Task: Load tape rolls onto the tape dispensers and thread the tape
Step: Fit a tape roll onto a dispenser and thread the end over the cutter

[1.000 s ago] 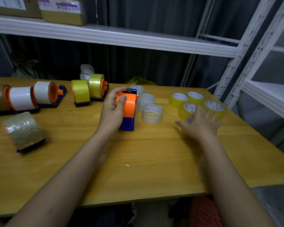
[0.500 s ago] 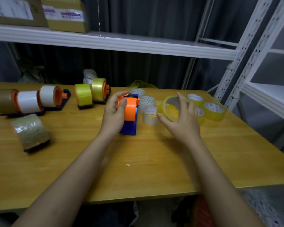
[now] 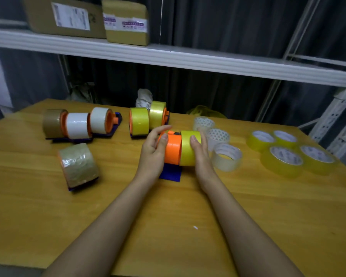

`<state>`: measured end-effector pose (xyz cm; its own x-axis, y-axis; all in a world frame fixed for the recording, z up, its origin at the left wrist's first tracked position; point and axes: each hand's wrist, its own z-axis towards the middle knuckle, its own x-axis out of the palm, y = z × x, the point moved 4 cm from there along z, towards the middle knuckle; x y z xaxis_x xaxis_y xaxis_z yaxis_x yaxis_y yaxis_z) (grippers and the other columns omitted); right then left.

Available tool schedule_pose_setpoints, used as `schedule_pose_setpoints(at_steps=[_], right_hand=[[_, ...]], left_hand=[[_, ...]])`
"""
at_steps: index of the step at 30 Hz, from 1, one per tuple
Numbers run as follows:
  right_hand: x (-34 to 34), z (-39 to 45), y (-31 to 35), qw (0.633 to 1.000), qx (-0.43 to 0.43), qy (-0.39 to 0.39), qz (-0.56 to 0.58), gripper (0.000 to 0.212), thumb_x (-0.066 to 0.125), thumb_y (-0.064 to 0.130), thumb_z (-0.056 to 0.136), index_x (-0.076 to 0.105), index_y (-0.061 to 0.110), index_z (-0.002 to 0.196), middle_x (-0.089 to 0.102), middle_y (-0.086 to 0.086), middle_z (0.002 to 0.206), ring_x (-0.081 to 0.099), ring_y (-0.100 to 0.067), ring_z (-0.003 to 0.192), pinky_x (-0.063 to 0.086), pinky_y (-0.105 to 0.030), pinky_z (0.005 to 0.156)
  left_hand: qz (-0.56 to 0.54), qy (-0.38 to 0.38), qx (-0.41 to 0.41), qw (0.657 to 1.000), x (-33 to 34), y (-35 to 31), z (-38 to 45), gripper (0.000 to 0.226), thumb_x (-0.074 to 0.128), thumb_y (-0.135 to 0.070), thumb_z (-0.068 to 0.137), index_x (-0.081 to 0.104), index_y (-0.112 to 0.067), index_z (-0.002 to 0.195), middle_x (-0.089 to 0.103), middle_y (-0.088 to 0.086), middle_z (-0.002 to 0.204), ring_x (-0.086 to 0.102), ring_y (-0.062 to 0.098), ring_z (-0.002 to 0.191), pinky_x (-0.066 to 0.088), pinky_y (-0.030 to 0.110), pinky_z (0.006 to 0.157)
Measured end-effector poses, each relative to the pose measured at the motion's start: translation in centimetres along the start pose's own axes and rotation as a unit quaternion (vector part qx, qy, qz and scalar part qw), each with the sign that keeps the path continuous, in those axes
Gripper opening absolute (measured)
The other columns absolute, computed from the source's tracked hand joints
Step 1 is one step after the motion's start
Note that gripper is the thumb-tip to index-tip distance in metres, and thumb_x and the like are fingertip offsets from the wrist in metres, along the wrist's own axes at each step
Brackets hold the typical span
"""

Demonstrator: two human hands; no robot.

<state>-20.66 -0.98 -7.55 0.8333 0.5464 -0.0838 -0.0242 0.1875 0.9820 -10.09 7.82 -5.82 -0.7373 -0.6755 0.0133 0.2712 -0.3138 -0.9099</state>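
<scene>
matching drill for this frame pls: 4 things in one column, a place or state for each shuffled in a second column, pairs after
Things:
1. yellow tape roll
2. brown roll on a dispenser
3. four yellow rolls
4. cardboard boxes

Places/states:
A. lying flat, grouped at the table's right end
B. on the white shelf above the table
C. alone at the table's left, nearest the camera
D. held by the right hand against the orange spool that the left hand steadies

Pairs: 1-D, 2-C, 3-A, 4-B
</scene>
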Motion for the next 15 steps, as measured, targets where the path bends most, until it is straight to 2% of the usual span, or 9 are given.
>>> schedule_pose_setpoints(at_steps=[3, 5, 7, 10, 13, 15], right_hand=[[1.0, -0.1, -0.9, 0.997, -0.015, 0.073, 0.008, 0.08, 0.065, 0.06, 0.076, 0.028, 0.039, 0.144, 0.03, 0.001, 0.153, 0.039, -0.011, 0.135, 0.042, -0.025, 0.106], [1.3, -0.1, -1.5, 0.995, -0.025, 0.092, 0.001, 0.073, 0.071, 0.056, 0.07, 0.037, 0.045, 0.135, 0.037, -0.004, 0.147, 0.046, -0.017, 0.13, 0.045, -0.036, 0.105], [1.2, -0.1, -1.7, 0.996, -0.039, 0.085, -0.007, 0.07, 0.072, 0.055, 0.065, 0.041, 0.049, 0.127, 0.04, -0.006, 0.142, 0.051, -0.021, 0.125, 0.048, -0.041, 0.102], [0.8, -0.1, -1.9, 0.996, -0.057, 0.063, -0.02, 0.073, 0.074, 0.056, 0.062, 0.041, 0.05, 0.127, 0.038, -0.003, 0.14, 0.051, -0.021, 0.123, 0.051, -0.042, 0.097], [0.9, -0.1, -1.7, 0.994, -0.084, 0.037, -0.052, 0.076, 0.075, 0.059, 0.062, 0.04, 0.05, 0.129, 0.041, -0.003, 0.136, 0.05, -0.023, 0.123, 0.049, -0.049, 0.098], [1.0, -0.1, -1.6, 0.993, -0.097, 0.028, -0.066, 0.077, 0.075, 0.06, 0.062, 0.039, 0.049, 0.129, 0.042, -0.003, 0.134, 0.049, -0.022, 0.122, 0.049, -0.049, 0.098]], left_hand=[[-0.009, -0.004, -0.013, 1.0, 0.0, 1.0, 0.1, 0.023, 0.042, -0.015, 0.101, 0.054, -0.025, 0.118, 0.058, -0.005, 0.098, 0.058, -0.008, 0.074, 0.045, 0.012, 0.064], [-0.012, -0.001, -0.028, 1.0, 0.2, 1.2, 0.0, 0.024, 0.04, -0.016, 0.101, 0.049, -0.021, 0.124, 0.057, -0.006, 0.096, 0.057, -0.01, 0.071, 0.044, 0.009, 0.063], [-0.025, -0.008, -0.055, 0.998, 0.3, 1.5, 0.1, 0.028, 0.039, -0.021, 0.102, 0.045, -0.021, 0.129, 0.055, -0.008, 0.1, 0.058, -0.011, 0.075, 0.045, 0.01, 0.066], [-0.071, -0.036, -0.144, 0.986, -0.1, 2.0, 0.4, 0.032, 0.038, -0.033, 0.101, 0.044, -0.025, 0.131, 0.052, -0.006, 0.108, 0.056, 0.005, 0.09, 0.047, 0.022, 0.072], [-0.076, -0.032, -0.204, 0.976, -0.1, 1.9, 0.2, 0.028, 0.034, -0.042, 0.101, 0.045, -0.026, 0.121, 0.054, -0.007, 0.1, 0.055, 0.007, 0.087, 0.047, 0.023, 0.071], [-0.079, -0.008, -0.215, 0.973, 0.2, 1.5, 0.0, 0.034, 0.031, -0.046, 0.1, 0.048, -0.027, 0.123, 0.057, -0.008, 0.097, 0.057, 0.007, 0.09, 0.049, 0.024, 0.079]])
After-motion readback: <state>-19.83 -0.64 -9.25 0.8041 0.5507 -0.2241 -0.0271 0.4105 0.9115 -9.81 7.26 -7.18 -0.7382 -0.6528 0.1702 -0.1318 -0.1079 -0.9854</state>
